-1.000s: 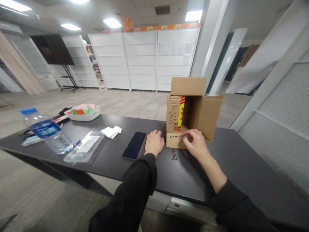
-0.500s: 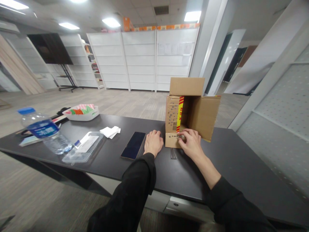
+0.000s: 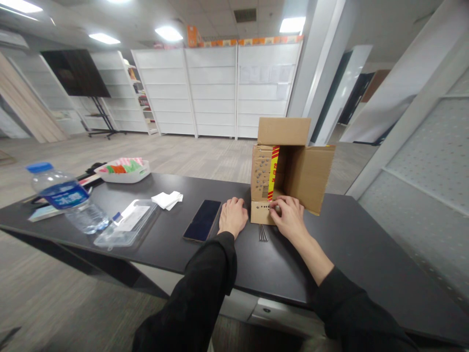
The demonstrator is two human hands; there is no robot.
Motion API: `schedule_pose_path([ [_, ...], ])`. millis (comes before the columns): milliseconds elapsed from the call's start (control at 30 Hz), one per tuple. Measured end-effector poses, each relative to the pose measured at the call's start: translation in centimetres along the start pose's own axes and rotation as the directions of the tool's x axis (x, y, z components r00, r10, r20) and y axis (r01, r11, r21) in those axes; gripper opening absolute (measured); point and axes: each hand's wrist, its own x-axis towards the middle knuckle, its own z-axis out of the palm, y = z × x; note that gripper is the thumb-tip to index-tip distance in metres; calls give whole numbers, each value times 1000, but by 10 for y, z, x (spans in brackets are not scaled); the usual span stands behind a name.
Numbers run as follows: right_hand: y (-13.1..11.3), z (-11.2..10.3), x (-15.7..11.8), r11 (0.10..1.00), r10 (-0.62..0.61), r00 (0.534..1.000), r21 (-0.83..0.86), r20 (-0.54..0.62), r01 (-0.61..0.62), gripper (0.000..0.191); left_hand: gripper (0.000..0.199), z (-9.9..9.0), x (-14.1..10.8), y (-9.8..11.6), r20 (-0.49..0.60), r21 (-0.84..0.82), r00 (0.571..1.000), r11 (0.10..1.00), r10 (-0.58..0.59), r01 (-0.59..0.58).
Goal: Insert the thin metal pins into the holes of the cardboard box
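A: Now, what differs from a second ago?

B: Little. The right hand has slid slightly left along the near flap of the box, so its fingertips now sit at the row of small holes. The left hand has not shifted.

A: Finger state?

B: Right: fingers curled, pinching a small dark round-headed item against the flap; too small to identify. Left: fingers folded under, knuckles down on the table, holding nothing, just touching the box's left edge.

A: Meaning for the work?

B: Judged only: the hand is lining up on a hole; the left steadies the box.

A: Materials?

B: Box: brown corrugated card, lying on its side, mouth toward the wearer, flaps splayed, a red-yellow tape strip on the left wall. Thin metal rods lie just near of the flap, parallel. Table: matte black, smooth. Phone: glossy dark slab, left of the left hand. Far left, a clear plastic bottle with blue cap.
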Motion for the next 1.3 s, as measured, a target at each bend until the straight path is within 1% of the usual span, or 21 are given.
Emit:
schedule_pose_path([
  [233, 1, 2, 0, 999, -27, 999, 24, -35, 28, 14, 25, 0, 0, 0, 7, -4, 1000, 1000, -5, 5],
  [500, 1, 3, 1, 999, -30, 999, 22, -30, 31, 15, 26, -4, 0, 2, 33, 1, 999, 1000, -22, 22],
  [733, 0, 4, 2, 1000, -13, 1000, 6, -22, 13, 15, 26, -2, 0, 2, 18, 0, 1000, 1000, -18, 18],
  [1000, 1, 7, 2, 1000, -19, 1000, 5, -19, 19, 15, 27, -6, 0, 3, 50, 7, 998, 999, -31, 31],
  [1167, 2, 8, 2, 999, -26, 999, 19, -34, 27, 14, 26, -4, 0, 2, 32, 5, 999, 1000, -24, 24],
  [1300, 1, 8, 2, 1000, -16, 1000, 9, -24, 16, 14, 25, -1, 0, 1, 12, -6, 1000, 1000, -10, 10],
])
